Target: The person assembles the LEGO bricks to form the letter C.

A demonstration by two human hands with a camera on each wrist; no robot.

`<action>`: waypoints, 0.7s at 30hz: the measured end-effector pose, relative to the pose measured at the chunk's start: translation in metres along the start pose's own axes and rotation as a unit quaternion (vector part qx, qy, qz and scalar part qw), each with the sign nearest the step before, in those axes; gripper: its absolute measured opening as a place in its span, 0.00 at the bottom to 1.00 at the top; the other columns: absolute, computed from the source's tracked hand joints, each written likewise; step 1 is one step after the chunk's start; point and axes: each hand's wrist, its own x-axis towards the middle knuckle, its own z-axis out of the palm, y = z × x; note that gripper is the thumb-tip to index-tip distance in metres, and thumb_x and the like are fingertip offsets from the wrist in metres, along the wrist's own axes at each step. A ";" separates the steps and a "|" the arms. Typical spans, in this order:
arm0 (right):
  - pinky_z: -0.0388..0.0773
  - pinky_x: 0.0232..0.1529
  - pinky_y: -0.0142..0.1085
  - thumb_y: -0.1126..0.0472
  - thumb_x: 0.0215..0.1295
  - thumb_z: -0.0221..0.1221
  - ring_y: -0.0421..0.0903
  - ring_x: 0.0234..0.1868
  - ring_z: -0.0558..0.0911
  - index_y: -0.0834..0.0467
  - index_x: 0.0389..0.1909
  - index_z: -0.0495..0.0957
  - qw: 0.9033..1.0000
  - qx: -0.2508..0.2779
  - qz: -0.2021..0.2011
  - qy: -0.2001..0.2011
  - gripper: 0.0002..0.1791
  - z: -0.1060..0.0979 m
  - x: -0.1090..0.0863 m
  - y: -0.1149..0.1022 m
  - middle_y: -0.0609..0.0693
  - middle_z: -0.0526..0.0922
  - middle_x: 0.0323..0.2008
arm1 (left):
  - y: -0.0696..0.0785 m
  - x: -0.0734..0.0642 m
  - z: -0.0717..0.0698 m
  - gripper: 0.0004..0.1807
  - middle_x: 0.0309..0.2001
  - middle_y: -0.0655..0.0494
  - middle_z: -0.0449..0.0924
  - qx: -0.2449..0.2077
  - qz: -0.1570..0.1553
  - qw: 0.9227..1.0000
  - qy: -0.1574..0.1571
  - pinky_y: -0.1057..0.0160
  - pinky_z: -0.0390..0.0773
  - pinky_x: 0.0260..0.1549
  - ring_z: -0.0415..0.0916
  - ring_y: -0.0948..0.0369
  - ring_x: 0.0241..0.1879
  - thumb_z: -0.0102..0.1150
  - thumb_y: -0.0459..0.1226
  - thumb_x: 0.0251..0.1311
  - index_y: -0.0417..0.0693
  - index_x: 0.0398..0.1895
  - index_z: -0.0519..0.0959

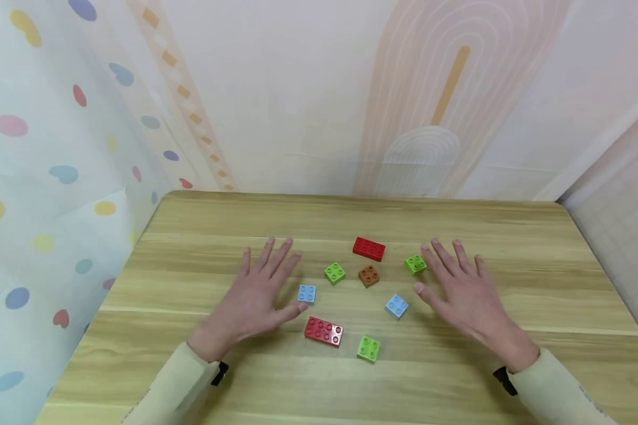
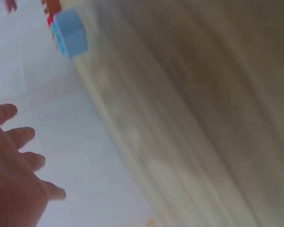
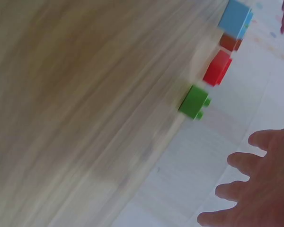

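My left hand (image 1: pixel 252 301) is spread over the left of the table, fingers straight, holding nothing. Its thumb tip is right beside a light blue brick (image 1: pixel 306 294), with a red brick (image 1: pixel 324 331) just nearer me. On the other side my right hand (image 1: pixel 465 298) is spread too, its index fingertip close to a green brick (image 1: pixel 415 264) and its thumb pointing towards another blue brick (image 1: pixel 396 306). Between the hands lie a brown brick (image 1: pixel 369 275), a second green brick (image 1: pixel 335 273) and a longer red brick (image 1: pixel 369 248). A third green brick (image 1: pixel 369 349) lies nearest me.
The wooden table (image 1: pixel 537 265) has light and dark grain. Behind it hangs a pale patterned cloth (image 1: pixel 308 106), and a dotted cloth (image 1: pixel 37 195) covers the left side. A black strap (image 1: pixel 505 381) shows at the right cuff.
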 end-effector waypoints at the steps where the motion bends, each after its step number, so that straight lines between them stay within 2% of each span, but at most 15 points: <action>1: 0.45 0.71 0.75 0.36 0.79 0.45 0.69 0.80 0.47 0.56 0.82 0.53 1.000 0.002 -0.005 0.001 0.41 0.000 0.000 -0.002 0.59 0.51 0.82 | 0.002 -0.001 0.001 0.51 0.83 0.44 0.46 -0.002 0.013 1.000 -0.003 0.28 0.40 0.73 0.40 0.39 0.81 0.53 0.67 0.66 0.47 0.82 0.55; 6: 0.46 0.72 0.74 0.35 0.78 0.48 0.67 0.80 0.48 0.56 0.82 0.54 1.000 0.012 -0.029 0.000 0.43 0.004 -0.003 -0.017 0.57 0.52 0.82 | 0.012 -0.005 0.008 0.49 0.81 0.45 0.54 -0.010 0.068 0.998 -0.006 0.34 0.51 0.74 0.50 0.44 0.79 0.58 0.64 0.65 0.44 0.80 0.60; 12: 0.48 0.74 0.70 0.33 0.75 0.51 0.64 0.80 0.50 0.57 0.81 0.56 0.998 0.027 -0.058 -0.007 0.44 0.010 -0.006 -0.035 0.55 0.55 0.81 | 0.023 -0.009 0.015 0.47 0.76 0.47 0.65 -0.043 0.129 0.991 0.004 0.41 0.62 0.73 0.60 0.48 0.76 0.66 0.62 0.62 0.43 0.76 0.67; 15: 0.49 0.74 0.69 0.32 0.74 0.52 0.63 0.80 0.52 0.56 0.81 0.57 0.996 0.027 -0.084 -0.006 0.45 0.014 -0.008 -0.043 0.55 0.57 0.81 | 0.027 -0.011 0.015 0.44 0.75 0.49 0.67 -0.070 0.137 0.988 -0.010 0.47 0.66 0.72 0.64 0.51 0.74 0.68 0.60 0.62 0.44 0.74 0.70; 21: 0.53 0.74 0.67 0.30 0.70 0.56 0.62 0.79 0.56 0.56 0.78 0.63 0.990 0.020 -0.137 0.001 0.46 0.024 -0.013 -0.054 0.53 0.63 0.78 | 0.032 -0.013 0.016 0.37 0.73 0.54 0.70 -0.118 0.119 0.983 -0.069 0.51 0.69 0.70 0.67 0.54 0.71 0.67 0.55 0.66 0.47 0.72 0.72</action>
